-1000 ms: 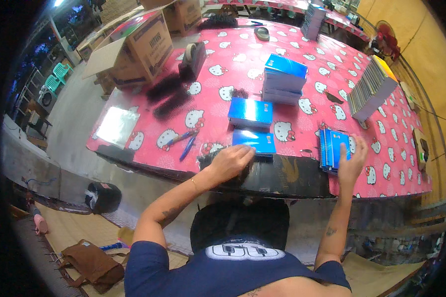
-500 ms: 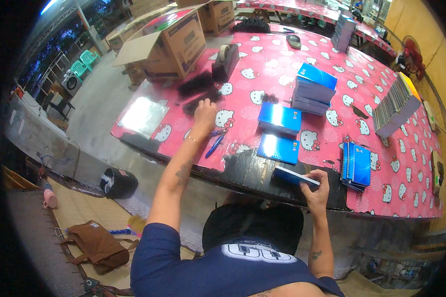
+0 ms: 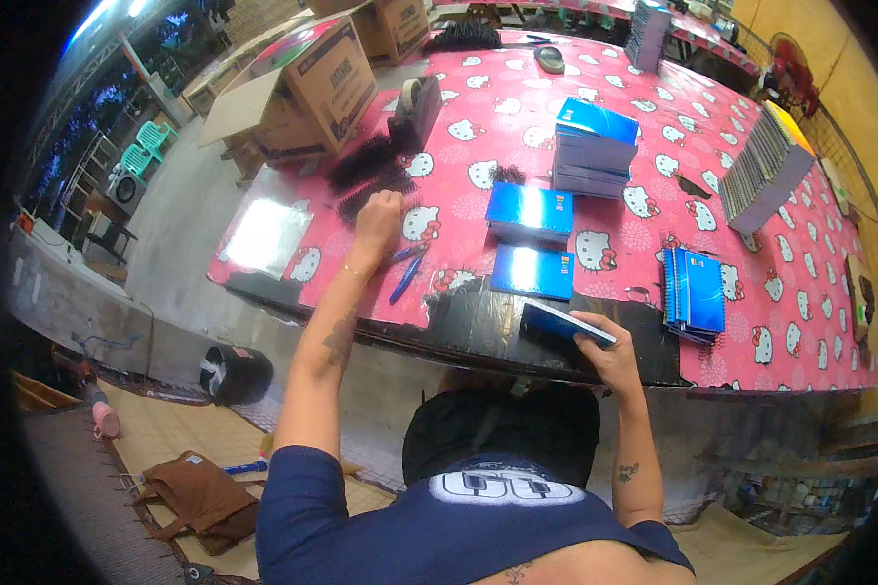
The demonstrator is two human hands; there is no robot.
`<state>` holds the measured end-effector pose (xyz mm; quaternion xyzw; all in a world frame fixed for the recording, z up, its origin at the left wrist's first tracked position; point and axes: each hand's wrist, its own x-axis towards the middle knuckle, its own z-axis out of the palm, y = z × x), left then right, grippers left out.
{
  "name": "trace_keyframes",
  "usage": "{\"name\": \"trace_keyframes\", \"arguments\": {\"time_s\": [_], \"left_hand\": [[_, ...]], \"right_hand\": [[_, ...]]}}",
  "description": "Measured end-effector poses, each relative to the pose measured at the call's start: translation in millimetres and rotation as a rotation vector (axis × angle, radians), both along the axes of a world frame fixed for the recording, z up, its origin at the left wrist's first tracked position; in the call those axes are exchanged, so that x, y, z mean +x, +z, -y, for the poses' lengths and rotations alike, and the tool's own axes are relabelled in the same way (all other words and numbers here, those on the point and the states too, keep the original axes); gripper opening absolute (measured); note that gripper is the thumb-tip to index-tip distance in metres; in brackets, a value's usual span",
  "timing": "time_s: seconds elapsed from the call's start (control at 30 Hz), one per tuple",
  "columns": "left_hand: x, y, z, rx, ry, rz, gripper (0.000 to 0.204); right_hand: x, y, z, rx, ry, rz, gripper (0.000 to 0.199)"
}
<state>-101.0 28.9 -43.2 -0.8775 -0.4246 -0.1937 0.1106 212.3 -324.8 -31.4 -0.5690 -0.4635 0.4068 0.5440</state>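
Note:
My left hand (image 3: 379,222) reaches to the near edge of a pile of black spiral binding coils (image 3: 356,168). Its fingers are curled closed against the coils; what sits between them is hidden. Near that wrist lie blue-handled pliers (image 3: 408,277). At the table's front edge, my right hand (image 3: 610,353) grips a dark blue notebook (image 3: 556,324) by its right end, tilted with its page edge up. Just beyond it lies a thin blue notebook stack (image 3: 533,272), with a thicker blue stack (image 3: 530,212) behind. To the right rest several coil-bound blue notebooks (image 3: 695,292).
A tall blue notebook stack (image 3: 595,146) stands farther back. Bound books (image 3: 769,166) rise at the right. A tape dispenser (image 3: 416,115) and an open carton (image 3: 307,97) are at the left, near a clear plastic sheet (image 3: 265,237). A black bin (image 3: 236,374) stands on the floor.
The whole view has shifted slightly. My left hand stays at the coils, and my right hand still holds the notebook in nearly the same place.

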Motion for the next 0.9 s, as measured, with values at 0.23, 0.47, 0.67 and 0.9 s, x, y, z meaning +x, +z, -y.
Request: {"name": "trace_keyframes", "arguments": {"time_s": [0.23, 0.47, 0.67, 0.9], "left_hand": [[-2, -3, 1, 0.129, -0.073, 0.112, 0.016], [3, 20, 13, 0.128, 0.053, 0.177, 0.02], [69, 33, 159, -0.35, -0.487, 0.539, 0.027], [82, 40, 236, -0.566, -0.432, 0.795, 0.02]], "right_hand": [[-2, -2, -2, 0.036, 0.009, -0.013, 0.03], [-3, 3, -4, -0.014, 0.018, -0.045, 0.03], [3, 1, -3, -0.018, 0.011, 0.04, 0.03], [1, -2, -4, 0.034, 0.019, 0.023, 0.029]]}}
